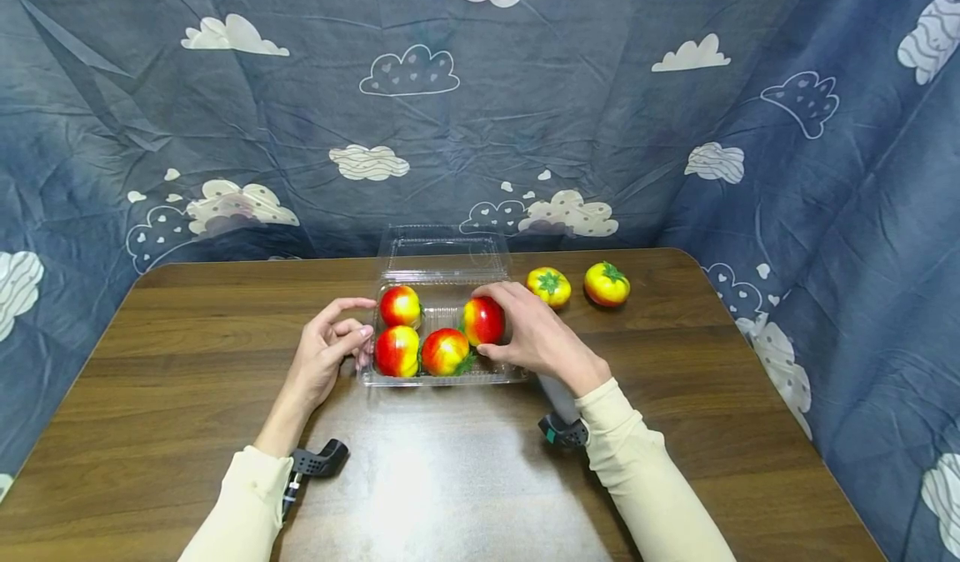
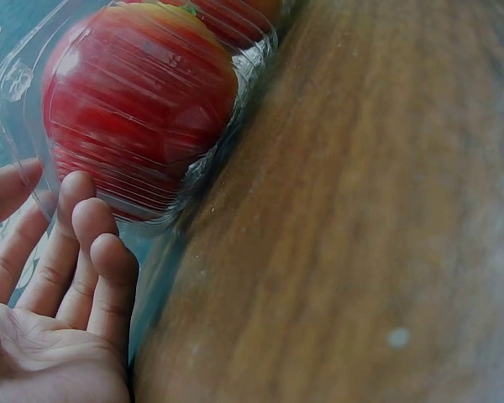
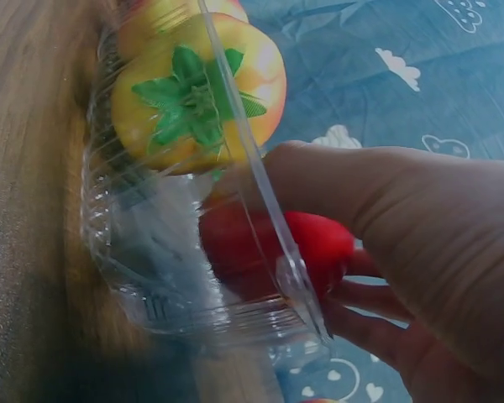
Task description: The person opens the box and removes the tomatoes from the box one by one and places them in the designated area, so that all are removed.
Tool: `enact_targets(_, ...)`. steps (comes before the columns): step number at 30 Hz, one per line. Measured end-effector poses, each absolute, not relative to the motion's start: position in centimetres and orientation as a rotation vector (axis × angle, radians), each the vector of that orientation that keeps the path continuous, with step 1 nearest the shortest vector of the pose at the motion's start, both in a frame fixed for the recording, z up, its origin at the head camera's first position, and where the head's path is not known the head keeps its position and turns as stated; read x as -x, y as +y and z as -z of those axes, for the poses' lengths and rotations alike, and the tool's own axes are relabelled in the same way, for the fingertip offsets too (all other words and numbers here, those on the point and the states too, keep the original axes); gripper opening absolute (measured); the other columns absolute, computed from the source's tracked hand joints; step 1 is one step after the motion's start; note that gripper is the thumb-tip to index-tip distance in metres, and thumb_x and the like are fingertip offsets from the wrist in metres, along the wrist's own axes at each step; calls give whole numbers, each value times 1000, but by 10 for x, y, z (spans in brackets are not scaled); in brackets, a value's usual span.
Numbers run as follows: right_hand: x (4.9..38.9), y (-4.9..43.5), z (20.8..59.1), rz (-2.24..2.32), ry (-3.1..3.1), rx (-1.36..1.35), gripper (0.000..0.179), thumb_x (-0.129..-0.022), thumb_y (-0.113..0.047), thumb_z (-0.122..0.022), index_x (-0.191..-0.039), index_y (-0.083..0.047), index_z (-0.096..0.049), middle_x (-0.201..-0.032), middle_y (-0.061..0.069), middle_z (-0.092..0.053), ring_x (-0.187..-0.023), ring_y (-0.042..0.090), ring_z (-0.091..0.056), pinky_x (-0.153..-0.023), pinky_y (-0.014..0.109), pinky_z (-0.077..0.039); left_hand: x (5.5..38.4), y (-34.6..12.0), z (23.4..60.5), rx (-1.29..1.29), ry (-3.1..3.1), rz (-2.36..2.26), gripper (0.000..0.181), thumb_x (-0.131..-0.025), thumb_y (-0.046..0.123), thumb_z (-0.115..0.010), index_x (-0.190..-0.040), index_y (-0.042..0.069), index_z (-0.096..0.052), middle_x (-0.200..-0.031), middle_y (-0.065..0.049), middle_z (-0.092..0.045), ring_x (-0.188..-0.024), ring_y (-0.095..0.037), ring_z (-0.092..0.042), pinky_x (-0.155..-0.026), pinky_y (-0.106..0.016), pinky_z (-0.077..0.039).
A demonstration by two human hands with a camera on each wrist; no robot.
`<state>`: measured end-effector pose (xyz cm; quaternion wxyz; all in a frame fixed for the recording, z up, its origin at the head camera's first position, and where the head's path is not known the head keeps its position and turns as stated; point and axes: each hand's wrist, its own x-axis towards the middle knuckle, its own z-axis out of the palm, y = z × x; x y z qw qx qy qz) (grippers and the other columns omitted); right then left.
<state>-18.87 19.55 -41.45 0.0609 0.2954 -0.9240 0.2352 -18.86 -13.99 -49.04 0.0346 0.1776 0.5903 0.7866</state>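
Note:
On the table stands a clear plastic clamshell box (image 1: 450,381), its lid (image 1: 447,253) folded back. My right hand (image 1: 538,337) reaches into the box's right half and grips a red tomato (image 1: 483,321) between thumb and fingers; the right wrist view shows this tomato (image 3: 319,252) partly behind the clear wall. Three red-and-yellow tomatoes also sit in the box: one at back left (image 1: 400,306), one at front left (image 1: 397,351), one at front middle (image 1: 446,352). At the box's left end is my left hand (image 1: 322,352), fingers loosely bent, fingertips (image 2: 76,186) at the clear wall.
Two more yellow-red tomatoes lie on the wooden table (image 1: 660,395) right of the box: one close by (image 1: 549,287), another farther right (image 1: 607,284). A blue cloud-patterned cloth (image 1: 420,128) hangs behind the table and along its right side.

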Motion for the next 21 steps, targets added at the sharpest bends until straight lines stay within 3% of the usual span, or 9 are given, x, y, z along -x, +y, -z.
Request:
enact_targets(6,191,198,414,-825,-2683,-860,71,-78,-22,-92,-137,-7,-56,-132,9,-63,-116,25,-61,-104,41,-55,189,-140,491,-538,1816,-2426,38,-100,-9,-61,-137,-11,-51,-74,-7,-65,-55,-16,-61,-49,-22,-54)
enact_targets(11,193,200,414,-860,-2603,-828,83,-77,-22,-91,-147,-3,-51,-139,12,-58,-123,27,-59,-106,43,-54,190,-139,492,-535,1832,-2438,38,-99,-10,-61,-136,-14,-51,-73,-8,-65,-54,-17,-60,-49,-23,-53)
enact_targets(21,195,202,414,-883,-2509,-758,72,-75,-21,-89,-138,-4,-58,-137,12,-56,-124,27,-57,-103,43,-56,190,-140,490,-542,1819,-2424,38,-100,-9,-60,-136,-11,-52,-74,-8,-65,-55,-16,-61,-49,-22,-53)
